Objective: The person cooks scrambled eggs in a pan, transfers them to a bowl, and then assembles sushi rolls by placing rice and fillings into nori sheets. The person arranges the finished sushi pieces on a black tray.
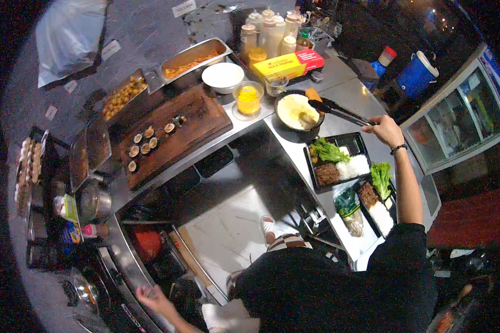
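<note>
Black shirt (322, 288) nearest; right hand (385, 132) grips tongs (334, 107), left hand (158, 302) loosely open; tongs pressing on the far bowl (296, 133) could tip it.

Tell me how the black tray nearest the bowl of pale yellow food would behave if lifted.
The black tray would probably flex, its walls looking thin. Rice and brown food could weigh down its near side. Uncovered lettuce might shift.

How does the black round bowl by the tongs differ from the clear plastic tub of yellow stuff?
The black round bowl is wider than the clear plastic tub. The bowl's contents are pale yellow, the tub's brighter. Long black tongs overlap the bowl's edge, not the tub. Both are round.
</note>
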Available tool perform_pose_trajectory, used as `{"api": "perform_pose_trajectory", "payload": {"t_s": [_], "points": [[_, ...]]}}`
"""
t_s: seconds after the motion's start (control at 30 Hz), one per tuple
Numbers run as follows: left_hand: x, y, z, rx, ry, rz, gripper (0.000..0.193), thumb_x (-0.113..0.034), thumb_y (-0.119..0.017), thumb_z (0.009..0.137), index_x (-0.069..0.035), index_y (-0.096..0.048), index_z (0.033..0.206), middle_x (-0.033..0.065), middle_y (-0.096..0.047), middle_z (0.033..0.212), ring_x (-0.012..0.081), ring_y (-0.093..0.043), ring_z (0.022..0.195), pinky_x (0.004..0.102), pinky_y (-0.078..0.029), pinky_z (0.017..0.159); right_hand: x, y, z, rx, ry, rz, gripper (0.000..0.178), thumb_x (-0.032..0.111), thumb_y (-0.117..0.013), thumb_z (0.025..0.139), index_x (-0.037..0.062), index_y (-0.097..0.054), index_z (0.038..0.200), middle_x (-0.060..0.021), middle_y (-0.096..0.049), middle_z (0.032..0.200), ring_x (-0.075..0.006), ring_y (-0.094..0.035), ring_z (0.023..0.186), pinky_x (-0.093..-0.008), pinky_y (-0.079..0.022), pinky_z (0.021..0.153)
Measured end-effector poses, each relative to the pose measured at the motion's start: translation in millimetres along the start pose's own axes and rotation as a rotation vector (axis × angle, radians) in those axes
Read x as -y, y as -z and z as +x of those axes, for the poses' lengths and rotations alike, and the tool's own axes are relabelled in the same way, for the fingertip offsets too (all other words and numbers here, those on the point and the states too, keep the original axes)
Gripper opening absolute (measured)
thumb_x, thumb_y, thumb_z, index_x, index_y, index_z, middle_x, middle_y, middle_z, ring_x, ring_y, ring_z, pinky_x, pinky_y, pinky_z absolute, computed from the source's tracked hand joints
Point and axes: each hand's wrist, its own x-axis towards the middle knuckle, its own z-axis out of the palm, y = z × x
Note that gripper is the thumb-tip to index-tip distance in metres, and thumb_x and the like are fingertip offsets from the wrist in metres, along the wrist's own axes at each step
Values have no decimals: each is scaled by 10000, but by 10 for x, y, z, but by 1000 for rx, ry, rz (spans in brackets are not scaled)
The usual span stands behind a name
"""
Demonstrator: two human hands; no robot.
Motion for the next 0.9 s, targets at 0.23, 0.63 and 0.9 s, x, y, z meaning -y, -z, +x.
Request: {"api": "perform_pose_trajectory", "payload": {"t_s": [0.23, 0.63, 0.9], "points": [[-677, -1301, 101, 547, 26, 42, 615, 15, -675, 836, -77, -414, 1385, 90, -500, 1184, 171, -511, 962, 304, -467, 827, 76, -288, 378, 213, -150, 27, 443, 459, -777, 752, 66, -771, 956, -186, -719, 821, -333, -711, 832, -426, -532, 765], [-365, -2301, 1050, 913, -106, 100, 567, -45, -692, 828, -17, -447, 1339, 128, -589, 1042, 242, -592, 914, 353, -485, 836, 863, -282, 271, 213, -264, -107, 538, 509, -760, 738, 7, -744, 929, -230, -717, 930, -377, -708, 860, -481, -564, 776], [-924, -2995, 2130, 1272, -158, 23, 534, -119, -716, 848, -86, -474, 1322, 114, -643, 982, 255, -640, 907, 371, -501, 826, 1677, 46, 126, 225, -517, -76, 426, 469, -761, 738, 75, -768, 898, -187, -729, 885, -340, -713, 874, -449, -549, 787]]}}
